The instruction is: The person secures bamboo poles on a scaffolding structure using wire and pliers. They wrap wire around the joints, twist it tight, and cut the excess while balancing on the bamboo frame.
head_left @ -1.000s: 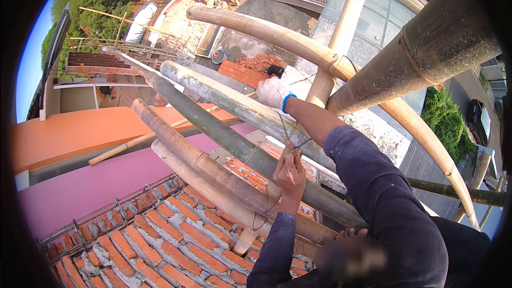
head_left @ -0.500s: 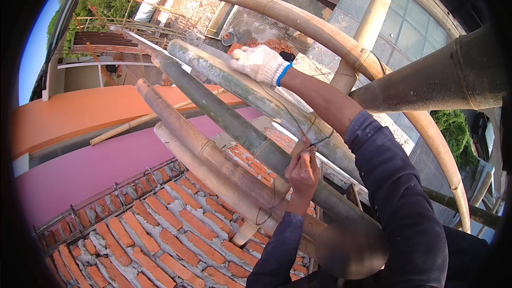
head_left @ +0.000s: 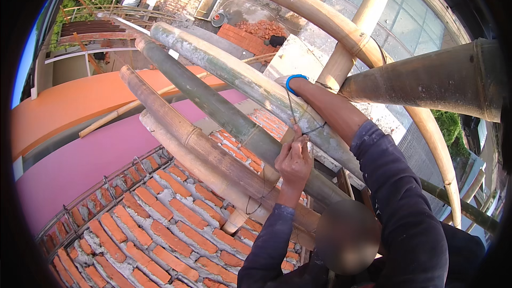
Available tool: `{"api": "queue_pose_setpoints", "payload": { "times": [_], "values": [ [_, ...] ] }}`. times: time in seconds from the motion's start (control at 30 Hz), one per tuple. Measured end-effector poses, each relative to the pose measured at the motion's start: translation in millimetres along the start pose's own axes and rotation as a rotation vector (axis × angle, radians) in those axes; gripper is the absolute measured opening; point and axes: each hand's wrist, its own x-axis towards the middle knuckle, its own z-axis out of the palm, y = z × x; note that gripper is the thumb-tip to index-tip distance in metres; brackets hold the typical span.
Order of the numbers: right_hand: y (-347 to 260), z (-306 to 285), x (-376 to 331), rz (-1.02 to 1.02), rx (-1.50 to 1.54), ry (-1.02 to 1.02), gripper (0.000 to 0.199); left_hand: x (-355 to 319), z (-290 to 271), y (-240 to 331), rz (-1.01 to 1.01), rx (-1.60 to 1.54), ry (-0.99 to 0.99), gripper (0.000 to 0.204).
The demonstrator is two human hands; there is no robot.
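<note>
My bare left hand (head_left: pixel 294 161) is closed, its fingertips pinching a thin dark cord (head_left: pixel 292 108) beside a thick mottled bamboo pole (head_left: pixel 234 77). The cord stretches up across that pole toward my right wrist, and a dark loop (head_left: pixel 316 129) lies around the pole just right of my fingers. My right arm reaches over to the pole's far side. At its wrist is the blue cuff (head_left: pixel 296 81) of a glove; the pole hides the fingers. A greenish bamboo pole (head_left: pixel 213 104) runs under my left hand, with a brown bamboo pole (head_left: pixel 181 130) alongside.
A brick wall (head_left: pixel 176 224) with mortar joints fills the lower left. Curved bamboo (head_left: pixel 298 13) and a big dark pole (head_left: pixel 426 80) cross at upper right. Far below are stacked bricks (head_left: pixel 245 40) and a bucket (head_left: pixel 218 20). Orange (head_left: pixel 106 96) and purple wall bands stand left.
My gloved right hand has moved from above the mottled pole to behind it, out of sight. My left hand still pinches near the cord. The whole view has shifted slightly.
</note>
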Motion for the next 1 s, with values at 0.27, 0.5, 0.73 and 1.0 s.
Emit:
{"api": "queue_pose_setpoints", "payload": {
  "times": [0.27, 0.5, 0.73, 1.0],
  "values": [
    [6, -50, -131, -0.595, -0.103, 0.697, 0.027, -1, -1, -1, -0.023, -0.006, -0.042, 0.013],
    [121, -3, -228, -0.351, 0.33, 0.359, 0.028, -1, 1, -2, -0.024, -0.028, -0.009, 0.012],
    [174, 49, -159, -0.501, -0.435, 0.378, 0.068, -2, -1, -2, -0.008, -0.009, -0.057, 0.009],
    [116, 63, -44, -0.714, 0.023, 0.924, 0.073, -3, -4, -1, -0.028, 0.002, -0.067, 0.013]
  ]
}}
